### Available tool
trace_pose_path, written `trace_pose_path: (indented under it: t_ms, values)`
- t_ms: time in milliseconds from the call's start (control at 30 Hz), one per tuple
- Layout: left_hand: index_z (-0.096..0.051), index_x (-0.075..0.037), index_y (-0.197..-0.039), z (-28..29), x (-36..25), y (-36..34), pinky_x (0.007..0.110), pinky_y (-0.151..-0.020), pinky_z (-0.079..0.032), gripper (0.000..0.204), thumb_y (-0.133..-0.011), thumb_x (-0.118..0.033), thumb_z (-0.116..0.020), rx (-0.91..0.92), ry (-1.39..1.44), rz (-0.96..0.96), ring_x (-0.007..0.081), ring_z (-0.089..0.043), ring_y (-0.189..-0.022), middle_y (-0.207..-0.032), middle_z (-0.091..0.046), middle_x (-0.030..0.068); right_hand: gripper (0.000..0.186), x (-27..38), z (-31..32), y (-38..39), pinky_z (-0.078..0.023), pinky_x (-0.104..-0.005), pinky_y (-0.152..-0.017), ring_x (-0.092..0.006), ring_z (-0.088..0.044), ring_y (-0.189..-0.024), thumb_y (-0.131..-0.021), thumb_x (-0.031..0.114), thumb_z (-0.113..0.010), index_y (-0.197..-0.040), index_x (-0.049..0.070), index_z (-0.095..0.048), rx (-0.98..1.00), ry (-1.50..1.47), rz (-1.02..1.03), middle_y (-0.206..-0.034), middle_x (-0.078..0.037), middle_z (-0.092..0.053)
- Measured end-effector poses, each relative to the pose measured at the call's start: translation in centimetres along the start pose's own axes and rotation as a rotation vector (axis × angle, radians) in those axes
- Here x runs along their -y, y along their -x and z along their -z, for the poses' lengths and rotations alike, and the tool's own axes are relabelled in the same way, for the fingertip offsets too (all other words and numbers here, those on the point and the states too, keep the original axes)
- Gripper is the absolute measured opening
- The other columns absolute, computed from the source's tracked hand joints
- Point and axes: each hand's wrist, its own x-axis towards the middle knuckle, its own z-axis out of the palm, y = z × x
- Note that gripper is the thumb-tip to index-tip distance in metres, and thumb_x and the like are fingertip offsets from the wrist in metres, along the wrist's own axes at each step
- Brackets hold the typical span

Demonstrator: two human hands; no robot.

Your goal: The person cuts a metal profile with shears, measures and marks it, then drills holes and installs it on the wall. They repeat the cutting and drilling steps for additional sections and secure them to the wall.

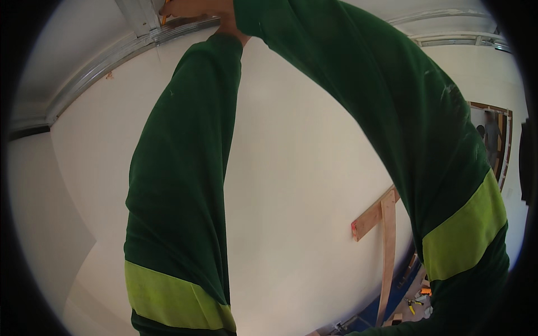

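Both my arms, in green sleeves with lime bands, reach up to the metal ceiling channel (182, 29) at the top left. My right hand (197, 8) stretches leftward along the channel, partly cut off by the upper edge. A thin orange stick-like thing (165, 19) shows at its fingertips, which look closed on it; its kind cannot be made out. Of my left hand (230, 28), little more than the wrist shows, just below the right hand; its fingers are hidden. Beside the fingertips, a metal cross profile (137, 17) meets the channel.
A pale wall (291, 157) fills the middle. Wooden boards (388, 252) stand against it at the lower right. Yellow-handled pliers (413, 306) and an orange item (426, 291) lie below. A framed opening (493, 134) is at the far right, with more metal framing (454, 38) overhead.
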Motion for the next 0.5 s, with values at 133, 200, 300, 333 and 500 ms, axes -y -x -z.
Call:
trace_pose_path:
  t_ms: [133, 200, 300, 333, 500]
  values:
    - [-0.076, -0.013, -0.11, 0.1, 0.0, 0.1, 0.055, -0.082, -0.062, 0.018, -0.101, -0.023, -0.063, 0.007, 0.011, 0.005, 0.0402, -0.078, -0.099, -0.106, -0.08, 0.0155, 0.042, -1.9, -2.5, -2.2, -0.06, -0.056, -0.091, -0.0497, -0.076, -0.096, -0.096, 0.03, -0.073, -0.1, -0.012, -0.078, 0.003, 0.154, 0.182, -0.096, -0.032, -0.078]
    - [-0.076, -0.013, -0.11, 0.3, 0.0, 0.2, 0.055, -0.083, -0.062, 0.018, -0.101, -0.023, -0.064, 0.002, 0.015, -0.001, 0.0403, -0.078, -0.099, -0.106, -0.08, 0.0157, 0.037, -3.5, -3.4, -2.7, -0.06, -0.0557, -0.087, -0.0465, -0.077, -0.092, -0.095, 0.029, -0.073, -0.097, -0.007, -0.08, -0.092, 0.105, 0.132, -0.093, -0.028, -0.079]
    - [-0.076, -0.013, -0.111, 0.6, 0.1, 0.3, 0.055, -0.083, -0.062, 0.019, -0.102, -0.024, -0.064, 0.004, 0.021, -0.004, 0.0405, -0.078, -0.1, -0.106, -0.08, 0.0161, 0.028, -4.9, -3.2, -4.9, -0.06, -0.0532, -0.08, -0.0396, -0.078, -0.089, -0.095, 0.027, -0.071, -0.092, 0.002, -0.082, -0.103, 0.99, 0.771, -0.09, -0.02, -0.081]
    - [-0.076, -0.013, -0.111, 0.6, 0.1, 0.4, 0.055, -0.083, -0.062, 0.019, -0.102, -0.024, -0.064, 0.008, 0.023, -0.004, 0.0406, -0.078, -0.1, -0.107, -0.08, 0.0162, 0.027, -5.3, -3.2, -5.3, -0.059, -0.0524, -0.078, -0.0381, -0.078, -0.089, -0.096, 0.027, -0.069, -0.09, 0.003, -0.081, -0.13, 0.977, 0.776, -0.09, -0.018, -0.081]
    - [-0.076, -0.012, -0.112, 0.7, 0.1, 0.6, 0.055, -0.084, -0.062, 0.019, -0.102, -0.024, -0.064, 0.002, 0.014, -0.009, 0.0409, -0.078, -0.101, -0.107, -0.08, 0.0168, 0.026, -5.3, -2.9, -5.0, -0.058, -0.0514, -0.075, -0.0367, -0.078, -0.091, -0.096, 0.027, -0.068, -0.085, 0.006, -0.081, -0.193, 0.912, 0.893, -0.088, -0.015, -0.08]
